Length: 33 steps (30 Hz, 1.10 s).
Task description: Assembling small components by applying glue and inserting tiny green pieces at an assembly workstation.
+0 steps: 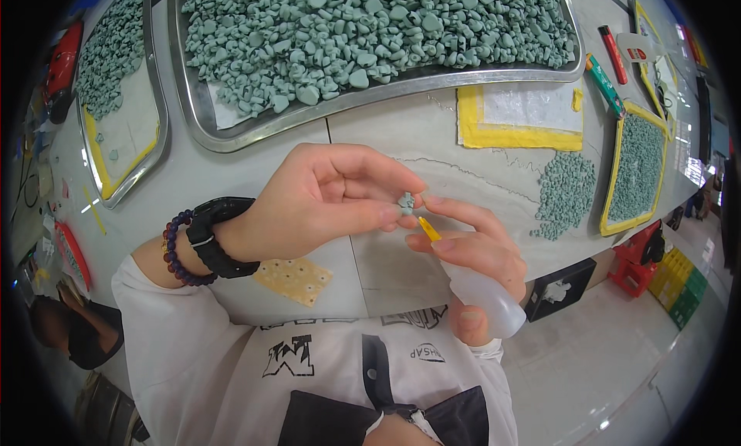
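Over the table's middle, my left hand (pixel 332 191) pinches a small grey-green moulded piece (pixel 406 204) between thumb and fingertips. My right hand (pixel 482 253) is wrapped round a translucent white squeeze bottle (pixel 494 303) with a yellow nozzle (pixel 429 228). The nozzle points up toward the piece from just below it; whether the two touch is too small to tell. My right index fingertip is right beside the piece. The large metal tray (pixel 309 110) beyond my hands is heaped with similar grey-green pieces (pixel 370 29).
At left lies a second metal tray (pixel 160 83) of pieces. On the right are a yellow-edged sheet (pixel 521 137), a loose pile of pieces (pixel 567 191), a yellow-rimmed tray (pixel 606 226), a green cutter (pixel 604 86) and a red pen-like tool (pixel 612 54). Patterned yellow paper (pixel 297 280) lies near me.
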Available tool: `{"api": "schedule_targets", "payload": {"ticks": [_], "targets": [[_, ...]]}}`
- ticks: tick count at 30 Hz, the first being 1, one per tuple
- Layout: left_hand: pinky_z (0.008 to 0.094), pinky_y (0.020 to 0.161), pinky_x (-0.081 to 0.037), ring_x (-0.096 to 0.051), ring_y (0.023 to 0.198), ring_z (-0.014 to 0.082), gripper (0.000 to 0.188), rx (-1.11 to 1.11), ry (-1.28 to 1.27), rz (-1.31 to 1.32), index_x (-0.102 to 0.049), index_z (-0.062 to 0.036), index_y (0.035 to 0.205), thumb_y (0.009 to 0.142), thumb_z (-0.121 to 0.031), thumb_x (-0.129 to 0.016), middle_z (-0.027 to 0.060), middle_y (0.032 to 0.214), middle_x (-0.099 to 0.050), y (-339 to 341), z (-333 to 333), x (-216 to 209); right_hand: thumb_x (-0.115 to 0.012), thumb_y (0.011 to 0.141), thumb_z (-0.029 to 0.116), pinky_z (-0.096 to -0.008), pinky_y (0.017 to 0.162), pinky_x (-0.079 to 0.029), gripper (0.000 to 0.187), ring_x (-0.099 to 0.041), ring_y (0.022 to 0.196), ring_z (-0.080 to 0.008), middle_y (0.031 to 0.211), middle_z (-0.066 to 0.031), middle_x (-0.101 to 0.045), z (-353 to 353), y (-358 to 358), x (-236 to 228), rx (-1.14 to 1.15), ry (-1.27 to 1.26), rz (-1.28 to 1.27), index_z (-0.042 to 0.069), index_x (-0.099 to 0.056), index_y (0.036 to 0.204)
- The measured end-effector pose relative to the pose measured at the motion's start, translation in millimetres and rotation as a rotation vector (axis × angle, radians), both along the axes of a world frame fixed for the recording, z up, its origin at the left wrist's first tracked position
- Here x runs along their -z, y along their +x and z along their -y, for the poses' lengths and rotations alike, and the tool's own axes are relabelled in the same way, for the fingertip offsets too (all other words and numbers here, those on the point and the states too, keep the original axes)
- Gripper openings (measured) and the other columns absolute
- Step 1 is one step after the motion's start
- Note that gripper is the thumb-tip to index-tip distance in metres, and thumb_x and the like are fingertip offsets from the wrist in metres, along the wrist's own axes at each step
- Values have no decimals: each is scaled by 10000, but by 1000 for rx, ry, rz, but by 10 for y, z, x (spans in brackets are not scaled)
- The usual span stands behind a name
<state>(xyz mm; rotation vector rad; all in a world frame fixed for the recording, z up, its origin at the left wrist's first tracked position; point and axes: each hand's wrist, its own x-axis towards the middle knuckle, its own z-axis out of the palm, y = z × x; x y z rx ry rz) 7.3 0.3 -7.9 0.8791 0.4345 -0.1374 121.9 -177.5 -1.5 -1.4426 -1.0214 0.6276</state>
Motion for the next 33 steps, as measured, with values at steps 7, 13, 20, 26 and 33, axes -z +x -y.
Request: {"api": "schedule_targets", "payload": {"ticks": [7,13,20,26,33], "targets": [[282,800,-519,-614,967,175,284,6,-1,-5,-525,60,1125,843,40,-553,160,1085,-607,7,-9,-15,-458,882,478,-399,733,-522,499,-610,945,-388,805,-136,-670,-16,-9,-5,47,10,7,3,-598,947],[280,800,-520,-616,963,174,284,4,-11,-5,-525,60,1127,845,37,-553,161,1086,-606,5,-7,-11,-446,886,494,-393,737,-520,511,-613,950,-377,808,-138,-673,-14,6,5,30,8,44,10,-598,942],[280,800,-519,-617,952,170,289,31,1,-5,-525,59,1135,850,26,-553,158,1087,-607,1,-21,-7,-452,885,480,-394,740,-519,497,-613,949,-374,820,-140,-673,0,-13,-10,53,4,-3,9,-600,947],[283,797,-518,-621,934,166,293,43,11,-12,-528,59,1139,850,20,-555,155,1088,-609,5,-26,-17,-457,883,477,-394,746,-517,493,-611,951,-371,821,-136,-674,-1,-5,-5,42,-2,5,11,-599,954],[282,797,-518,-624,920,165,297,48,9,-18,-529,59,1140,849,14,-561,151,1085,-611,3,-29,-14,-465,877,475,-397,743,-515,487,-611,946,-374,815,-131,-674,-7,-13,-6,46,-6,30,13,-593,961]]}}
